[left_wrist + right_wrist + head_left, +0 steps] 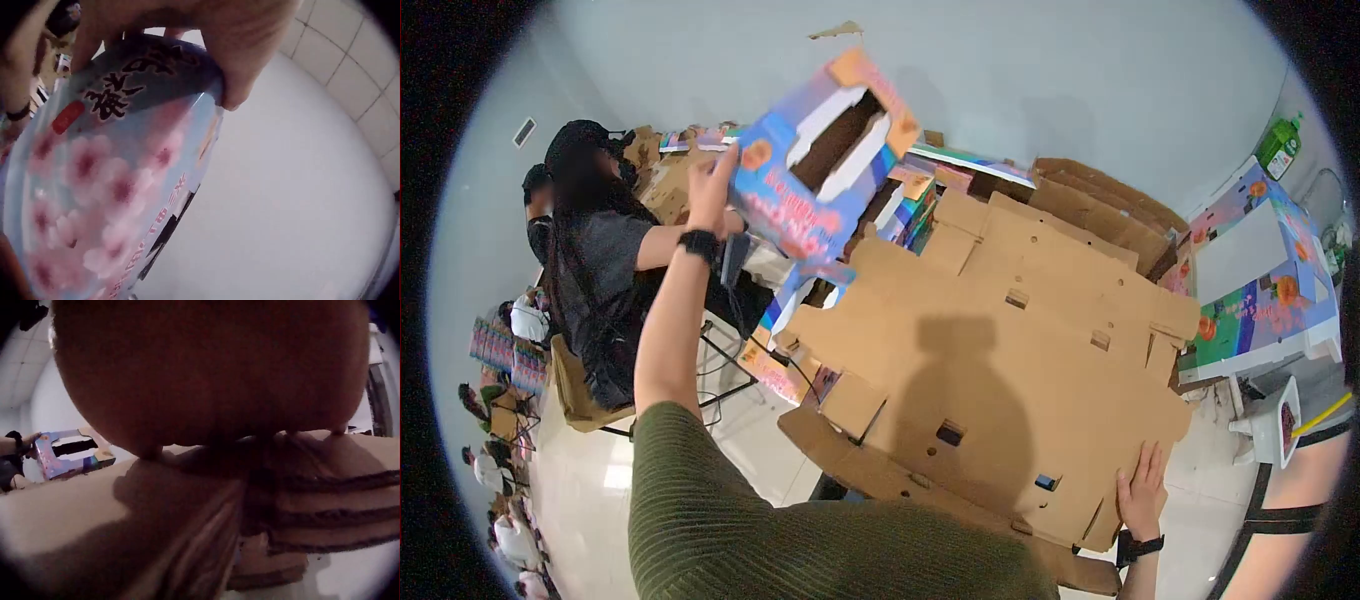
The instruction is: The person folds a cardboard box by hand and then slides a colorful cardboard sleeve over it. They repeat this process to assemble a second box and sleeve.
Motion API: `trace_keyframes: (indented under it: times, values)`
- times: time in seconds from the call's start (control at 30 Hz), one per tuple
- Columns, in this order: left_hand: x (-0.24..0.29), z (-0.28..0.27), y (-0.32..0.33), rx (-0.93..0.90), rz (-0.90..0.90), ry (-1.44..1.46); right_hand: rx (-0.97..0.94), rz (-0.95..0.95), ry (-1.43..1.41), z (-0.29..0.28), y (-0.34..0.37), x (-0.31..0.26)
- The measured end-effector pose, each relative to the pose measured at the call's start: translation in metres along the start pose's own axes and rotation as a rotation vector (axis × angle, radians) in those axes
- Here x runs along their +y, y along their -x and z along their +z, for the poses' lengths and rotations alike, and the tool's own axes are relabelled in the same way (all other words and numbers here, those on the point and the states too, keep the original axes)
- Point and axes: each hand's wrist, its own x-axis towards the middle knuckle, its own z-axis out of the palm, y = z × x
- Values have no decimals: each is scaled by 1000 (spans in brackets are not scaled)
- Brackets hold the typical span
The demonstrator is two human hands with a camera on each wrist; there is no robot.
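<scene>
Printed box [785, 190] with a large cut-out window is raised and tilted at the far left corner of the cardboard pile [1080, 400]; whether its lower edge touches anything is hard to tell. Its face is blue and violet with pink lettering, and the left wrist view shows pink blossoms and dark characters on one side. The left hand [713, 190] grips it by an edge, thumb on one side and fingers on the other. The right hand [1141, 495] rests on the near right part of the cardboard pile, fingers extended and holding nothing. A black wristband circles each wrist.

Left of the cardboard pile sits a person in a dark cap [585, 135] and a grey top. Brown folded cardboard [1100, 215] stands behind the pile, near the wall. To the pile's right are a colourful printed carton [1245, 310] and, farther back, a green bottle [1282, 150]. A white container [1268, 430] with a yellow stick [1322, 415] is also right of the pile, nearer the wearer.
</scene>
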Motion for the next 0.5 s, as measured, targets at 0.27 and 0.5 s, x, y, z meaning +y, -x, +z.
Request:
trace_keyframes:
  times: [0.27,0.5]
  values:
    - [-107,-53,128,179,-631,-334,-59,36,-55,-9,5,-2]
    - [-167,-87,208,63,-807,-57,-33,24,-70,3,0,10]
